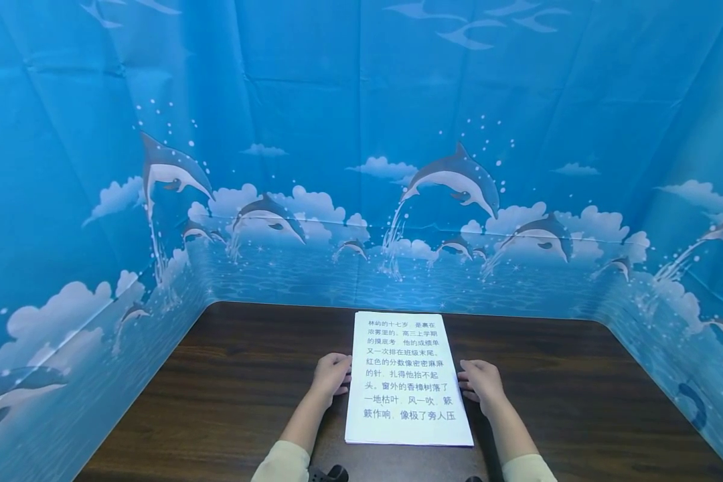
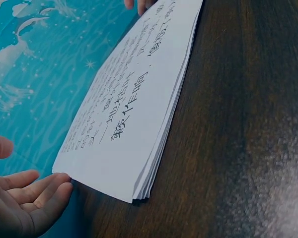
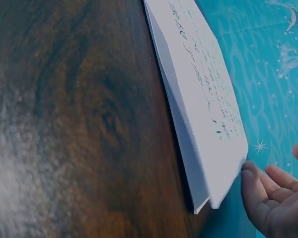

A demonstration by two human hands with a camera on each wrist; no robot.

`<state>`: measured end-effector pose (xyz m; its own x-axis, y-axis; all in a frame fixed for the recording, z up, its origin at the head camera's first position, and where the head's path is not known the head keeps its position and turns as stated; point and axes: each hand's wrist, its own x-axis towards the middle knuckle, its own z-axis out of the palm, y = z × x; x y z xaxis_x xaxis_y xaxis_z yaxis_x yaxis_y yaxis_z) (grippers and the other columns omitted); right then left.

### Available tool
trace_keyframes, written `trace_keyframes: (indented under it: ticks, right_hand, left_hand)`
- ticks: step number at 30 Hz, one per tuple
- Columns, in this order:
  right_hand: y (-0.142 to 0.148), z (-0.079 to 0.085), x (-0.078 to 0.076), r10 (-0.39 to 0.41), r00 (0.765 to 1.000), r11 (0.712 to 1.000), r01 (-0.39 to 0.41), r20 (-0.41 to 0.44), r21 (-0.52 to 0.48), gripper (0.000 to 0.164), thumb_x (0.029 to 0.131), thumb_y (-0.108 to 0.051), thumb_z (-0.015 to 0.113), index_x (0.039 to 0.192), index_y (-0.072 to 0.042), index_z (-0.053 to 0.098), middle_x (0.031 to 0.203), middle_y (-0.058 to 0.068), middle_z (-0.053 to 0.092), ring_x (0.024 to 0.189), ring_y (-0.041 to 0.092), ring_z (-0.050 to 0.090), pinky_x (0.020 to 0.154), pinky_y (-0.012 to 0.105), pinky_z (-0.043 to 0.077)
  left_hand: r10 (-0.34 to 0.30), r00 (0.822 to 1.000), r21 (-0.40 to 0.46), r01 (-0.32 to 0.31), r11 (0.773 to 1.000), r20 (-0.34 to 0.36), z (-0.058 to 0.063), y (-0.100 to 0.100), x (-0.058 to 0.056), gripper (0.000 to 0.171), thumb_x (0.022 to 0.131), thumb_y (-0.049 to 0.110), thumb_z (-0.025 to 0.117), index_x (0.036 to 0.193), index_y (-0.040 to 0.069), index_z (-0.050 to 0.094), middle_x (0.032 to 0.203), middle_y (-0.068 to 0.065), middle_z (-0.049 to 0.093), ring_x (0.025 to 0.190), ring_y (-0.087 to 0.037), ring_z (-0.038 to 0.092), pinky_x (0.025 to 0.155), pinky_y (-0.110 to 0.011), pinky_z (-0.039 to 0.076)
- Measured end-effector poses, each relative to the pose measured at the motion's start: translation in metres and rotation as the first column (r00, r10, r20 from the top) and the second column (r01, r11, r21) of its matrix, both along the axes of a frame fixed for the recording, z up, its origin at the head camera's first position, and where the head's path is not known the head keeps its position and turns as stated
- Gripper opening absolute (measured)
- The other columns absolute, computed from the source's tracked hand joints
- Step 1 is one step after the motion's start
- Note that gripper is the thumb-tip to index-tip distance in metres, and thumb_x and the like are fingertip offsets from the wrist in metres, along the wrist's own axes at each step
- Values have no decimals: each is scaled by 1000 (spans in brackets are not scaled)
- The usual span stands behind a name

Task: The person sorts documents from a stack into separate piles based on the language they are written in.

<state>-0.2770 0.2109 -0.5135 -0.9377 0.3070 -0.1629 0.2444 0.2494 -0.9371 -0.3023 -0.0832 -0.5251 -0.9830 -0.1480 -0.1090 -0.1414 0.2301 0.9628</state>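
A thin stack of white paper sheets point(image 1: 405, 375), printed with large Chinese characters, lies on the dark wooden table. My left hand point(image 1: 330, 375) is at the stack's left edge, its fingers relaxed. In the left wrist view, the fingertips of the left hand point(image 2: 32, 203) touch or nearly touch the edge of the sheets point(image 2: 114, 173), and the thumb stands apart. On the opposite side, my right hand point(image 1: 483, 385) rests with loosely bent fingers by the right edge. The right wrist view shows the sheets point(image 3: 213, 168) slightly separated at one corner, near the right hand's fingertips point(image 3: 251, 173).
Bare table top point(image 1: 229, 388) extends to both sides of the paper. A blue curtain point(image 1: 313, 120) printed with dolphins, clouds and water surrounds the table at the back and sides. Dark wrist devices point(image 1: 337, 472) show at the lower edge.
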Motion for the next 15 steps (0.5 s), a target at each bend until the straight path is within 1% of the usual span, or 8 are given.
trace_keyframes:
  ticks: [2, 3, 6, 9, 12, 15]
  right_hand:
    - [-2, 4, 2, -20, 1000, 1000, 20, -17, -9, 47, 87, -32, 47, 115, 6, 43, 104, 23, 51, 87, 31, 54, 68, 38, 48]
    - [-4, 9, 5, -31, 999, 999, 31, -23, -12, 43, 87, -29, 48, 113, 6, 46, 102, 22, 52, 86, 30, 54, 67, 36, 48]
    - [-11, 27, 17, -48, 998, 998, 47, -28, -47, 35, 86, -20, 49, 108, 8, 50, 99, 21, 52, 83, 28, 53, 64, 30, 49]
    - [-18, 44, 27, -52, 998, 994, 50, -25, -94, 33, 84, -16, 51, 106, 10, 52, 96, 20, 52, 82, 27, 51, 58, 22, 47]
    - [-21, 52, 32, -50, 999, 990, 47, -15, -133, 34, 83, -14, 53, 105, 11, 52, 93, 20, 52, 81, 27, 51, 52, 16, 43]
    - [-22, 52, 31, -46, 999, 989, 46, 1, -138, 32, 81, -12, 55, 103, 11, 53, 88, 17, 55, 76, 23, 53, 50, 15, 40]
  left_hand:
    - [-8, 1000, 0, 8, 1000, -20, 0, -1, 1, 45, 84, 38, 50, 106, -1, 52, 90, -12, 55, 74, -22, 57, 55, -34, 48]
    - [0, 1000, 7, 0, 1000, -12, 6, 0, 5, 43, 85, 36, 51, 106, -2, 52, 90, -13, 55, 74, -22, 57, 53, -31, 48]
    - [17, 1000, 42, -17, 999, -4, 29, 4, 19, 36, 85, 24, 51, 105, -7, 51, 89, -16, 54, 73, -23, 56, 50, -28, 47]
    - [62, 998, 86, -65, 994, 28, 53, 8, 33, 28, 82, 9, 51, 102, -10, 51, 89, -18, 54, 73, -24, 57, 50, -27, 48]
    - [84, 996, 99, -86, 991, 33, 60, 10, 37, 27, 78, 1, 52, 102, -11, 51, 86, -18, 54, 72, -25, 57, 54, -31, 50]
    - [97, 994, 95, -100, 990, 44, 60, 11, 37, 27, 75, -3, 53, 100, -11, 52, 82, -17, 53, 69, -24, 56, 54, -31, 50]
